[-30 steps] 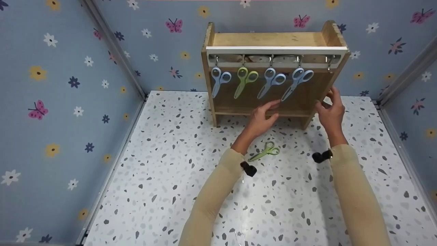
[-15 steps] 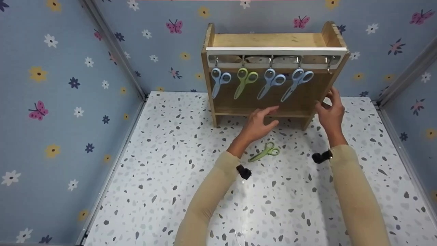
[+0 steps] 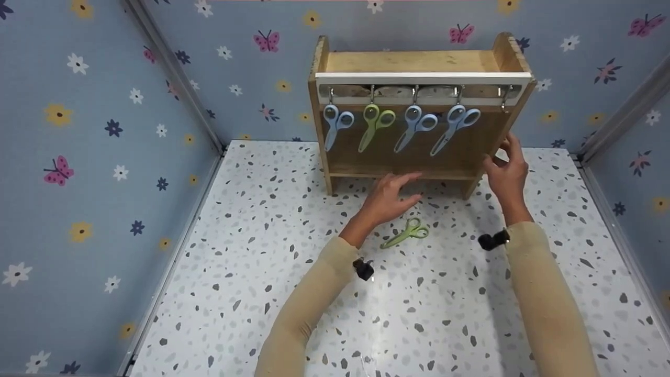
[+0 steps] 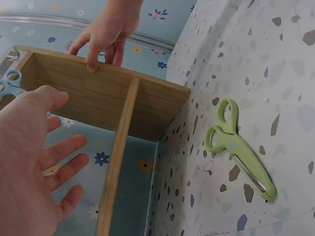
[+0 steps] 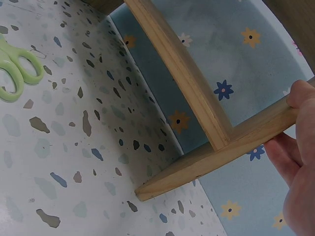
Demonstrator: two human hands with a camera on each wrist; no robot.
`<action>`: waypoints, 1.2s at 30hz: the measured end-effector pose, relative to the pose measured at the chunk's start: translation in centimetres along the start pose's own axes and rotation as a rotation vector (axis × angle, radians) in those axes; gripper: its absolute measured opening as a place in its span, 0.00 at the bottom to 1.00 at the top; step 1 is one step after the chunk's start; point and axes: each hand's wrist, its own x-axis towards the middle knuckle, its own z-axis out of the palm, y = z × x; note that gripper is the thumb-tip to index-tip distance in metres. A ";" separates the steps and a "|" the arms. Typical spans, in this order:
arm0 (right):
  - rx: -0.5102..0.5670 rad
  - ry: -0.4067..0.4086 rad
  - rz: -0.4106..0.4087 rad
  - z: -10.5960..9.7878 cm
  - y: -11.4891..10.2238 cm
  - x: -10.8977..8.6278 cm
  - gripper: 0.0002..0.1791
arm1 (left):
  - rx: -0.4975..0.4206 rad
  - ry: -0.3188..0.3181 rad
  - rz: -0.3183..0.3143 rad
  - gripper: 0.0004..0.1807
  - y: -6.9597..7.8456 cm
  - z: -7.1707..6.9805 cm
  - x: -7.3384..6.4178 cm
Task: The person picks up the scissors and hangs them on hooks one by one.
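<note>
Several scissors hang from hooks on a wooden rack [image 3: 403, 172]: blue scissors [image 3: 337, 125] at the left end, green scissors [image 3: 376, 125] beside them, then two more blue scissors [image 3: 415, 127]. The far-right hook [image 3: 505, 98] holds nothing. On the speckled surface in front of the rack lie loose green scissors [image 4: 246, 152]. My left hand [image 3: 384, 200] hovers just above and left of them, fingers spread and holding nothing. With thumb and fingers on either side of the rack's right panel [image 5: 256, 135], my right hand [image 3: 509, 170] grips its edge.
A white speckled tabletop [image 3: 261, 293] extends around the rack. Blue flowered panels [image 3: 78, 209] with metal frame strips enclose it at the back and sides. Each sleeve carries a small black camera [image 3: 493, 241] near the wrist.
My left hand has drawn back from below the hanging blue scissors, down and to the left towards the loose green scissors. The right hand keeps its hold on the rack.
</note>
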 end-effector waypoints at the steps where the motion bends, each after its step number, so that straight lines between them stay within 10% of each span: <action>1: -0.001 0.002 -0.005 0.0 0.1 0.0 0.40 | 0.015 0.003 -0.002 0.31 0.0 0.0 -0.1; 24: -0.017 0.016 0.010 0.3 -2.3 -0.9 0.40 | 0.266 -0.042 0.003 0.29 -0.7 0.3 -1.8; 36: -0.007 0.018 -0.026 0.1 0.1 0.0 0.39 | 0.273 -0.051 -0.004 0.30 -1.1 -0.2 -2.8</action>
